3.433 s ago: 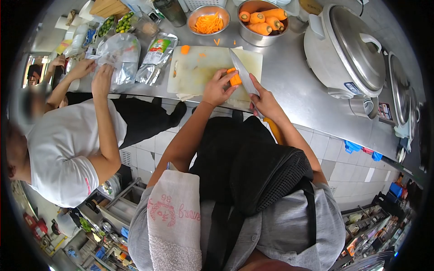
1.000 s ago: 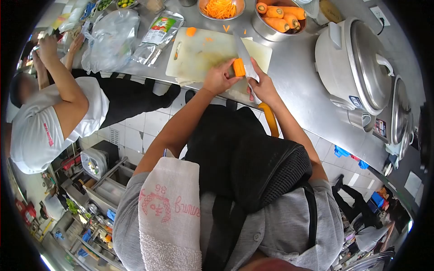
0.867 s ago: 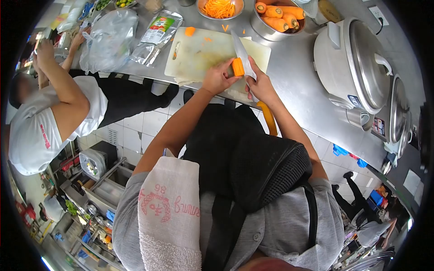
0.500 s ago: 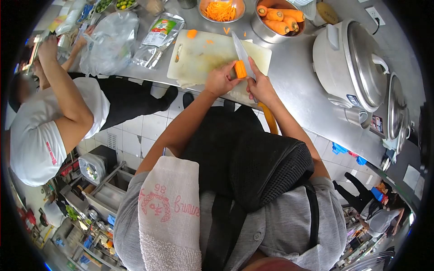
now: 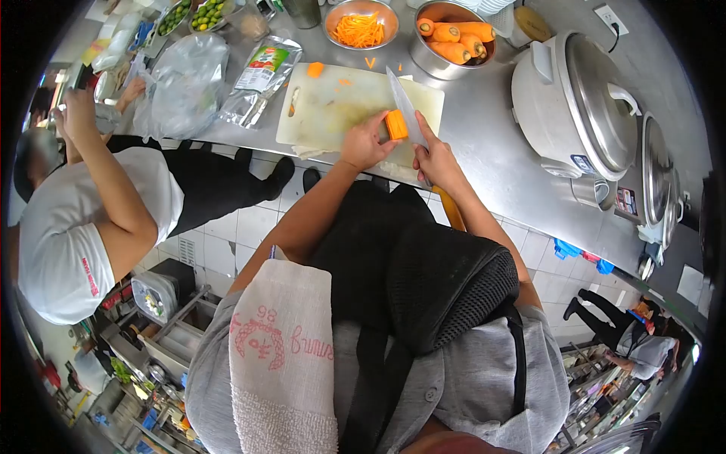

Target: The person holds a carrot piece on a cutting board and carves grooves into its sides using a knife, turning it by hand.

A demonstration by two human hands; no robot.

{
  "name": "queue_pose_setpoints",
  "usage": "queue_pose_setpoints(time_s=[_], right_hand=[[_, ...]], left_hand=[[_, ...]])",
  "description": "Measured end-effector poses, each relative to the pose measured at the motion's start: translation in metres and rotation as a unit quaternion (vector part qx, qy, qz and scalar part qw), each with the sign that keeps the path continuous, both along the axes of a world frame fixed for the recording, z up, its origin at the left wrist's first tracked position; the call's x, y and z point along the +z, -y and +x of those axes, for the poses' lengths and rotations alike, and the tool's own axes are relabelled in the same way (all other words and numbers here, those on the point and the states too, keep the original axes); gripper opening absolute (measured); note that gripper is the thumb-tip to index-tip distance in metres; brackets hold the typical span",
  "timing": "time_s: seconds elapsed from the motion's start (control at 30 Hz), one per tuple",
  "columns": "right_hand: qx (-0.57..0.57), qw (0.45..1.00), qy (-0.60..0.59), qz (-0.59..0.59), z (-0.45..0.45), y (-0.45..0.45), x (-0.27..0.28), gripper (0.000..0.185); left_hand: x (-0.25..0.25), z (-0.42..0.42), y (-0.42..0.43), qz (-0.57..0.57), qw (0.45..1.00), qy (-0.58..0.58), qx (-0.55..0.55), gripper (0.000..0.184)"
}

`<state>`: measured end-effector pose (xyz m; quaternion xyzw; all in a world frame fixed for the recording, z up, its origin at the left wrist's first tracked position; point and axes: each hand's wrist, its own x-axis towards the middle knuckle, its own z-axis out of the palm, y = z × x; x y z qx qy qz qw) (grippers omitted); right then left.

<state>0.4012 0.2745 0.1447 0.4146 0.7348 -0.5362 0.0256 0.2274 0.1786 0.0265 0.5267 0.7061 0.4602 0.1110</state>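
My left hand (image 5: 366,142) pinches a short block of carrot (image 5: 396,125) near the front edge of the white cutting board (image 5: 318,113). In my right hand (image 5: 437,157) is a kitchen knife (image 5: 403,100), its yellow handle running back toward me and its blade pointing away. The blade stands close along the right side of the carrot block; whether they touch I cannot tell. A smaller carrot piece (image 5: 315,69) and a few orange scraps lie toward the far side of the board.
Beyond the board stand a bowl of carrot strips (image 5: 358,31) and a metal pot of whole carrots (image 5: 458,47). A large cooker (image 5: 544,106) is at right. Left lie a foil pouch (image 5: 259,79) and a plastic bag (image 5: 184,79). A co-worker (image 5: 98,219) stands at left.
The view has shifted slightly. The carrot block has turned a little in my left hand, and the knife stays beside it. The co-worker at left has moved their hands.
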Motion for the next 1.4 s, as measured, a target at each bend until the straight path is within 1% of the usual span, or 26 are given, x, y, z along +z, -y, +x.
queue_pose_setpoints(time_s=[0.2, 0.33, 0.4, 0.53, 0.6, 0.73, 0.83, 0.9, 0.93, 1.0, 1.07, 1.13, 1.2, 1.23, 1.3, 1.4], right_hand=[[0.016, 1.0, 0.014, 0.005, 0.011, 0.003, 0.008, 0.072], [0.026, 0.999, 0.006, 0.025, 0.016, 0.003, 0.003, 0.072], [0.018, 1.0, 0.008, 0.009, 0.015, 0.002, 0.004, 0.072], [-0.001, 0.999, 0.008, -0.035, 0.01, -0.004, 0.004, 0.073], [-0.013, 0.996, -0.041, -0.084, 0.012, -0.008, -0.007, 0.072], [-0.005, 0.994, -0.066, -0.083, 0.01, -0.013, -0.022, 0.073], [-0.005, 0.992, -0.08, -0.094, 0.006, -0.016, -0.027, 0.074], [-0.006, 0.992, -0.088, -0.095, 0.005, -0.015, -0.027, 0.074], [-0.002, 0.992, -0.089, -0.095, 0.005, -0.015, -0.029, 0.074], [-0.019, 0.987, -0.115, -0.109, 0.002, -0.014, -0.034, 0.075], [-0.013, 0.984, -0.128, -0.12, 0.002, -0.018, -0.037, 0.074], [-0.007, 0.982, -0.14, -0.128, 0.005, -0.022, -0.032, 0.074], [-0.023, 0.971, -0.149, -0.184, 0.009, -0.023, -0.024, 0.074], [-0.018, 0.972, -0.152, -0.18, 0.012, -0.023, -0.021, 0.074], [-0.044, 0.952, -0.199, -0.227, 0.02, -0.024, -0.014, 0.075], [-0.057, 0.952, -0.214, -0.213, 0.029, -0.021, -0.005, 0.076]], left_hand=[[0.002, -0.002, 0.003, -0.066, 0.998, 0.011, -0.004, 0.078], [0.003, -0.002, 0.003, -0.071, 0.997, 0.009, 0.0, 0.078], [0.003, -0.002, 0.004, -0.051, 0.999, -0.011, -0.002, 0.078], [0.003, -0.002, 0.003, -0.056, 0.998, -0.001, -0.001, 0.078], [0.004, -0.002, 0.004, -0.046, 0.999, -0.006, 0.003, 0.077], [0.006, -0.002, 0.005, -0.067, 0.998, -0.002, 0.001, 0.078], [0.004, -0.002, 0.003, -0.055, 0.998, -0.013, 0.002, 0.078], [0.002, -0.003, 0.001, -0.005, 1.0, -0.017, -0.001, 0.08], [0.002, -0.002, 0.002, -0.004, 1.0, -0.018, 0.002, 0.08], [0.003, -0.002, 0.002, -0.043, 0.999, 0.009, 0.0, 0.08], [0.006, -0.002, 0.002, -0.027, 1.0, 0.008, 0.002, 0.08], [0.005, 0.0, 0.001, -0.009, 1.0, 0.006, 0.004, 0.08], [0.005, -0.001, 0.002, -0.011, 1.0, 0.001, 0.008, 0.08], [0.004, 0.0, 0.001, -0.005, 1.0, -0.003, 0.011, 0.08], [0.004, 0.0, 0.0, -0.009, 1.0, 0.004, 0.011, 0.081], [0.012, -0.001, 0.001, -0.022, 1.0, 0.006, -0.002, 0.086]])
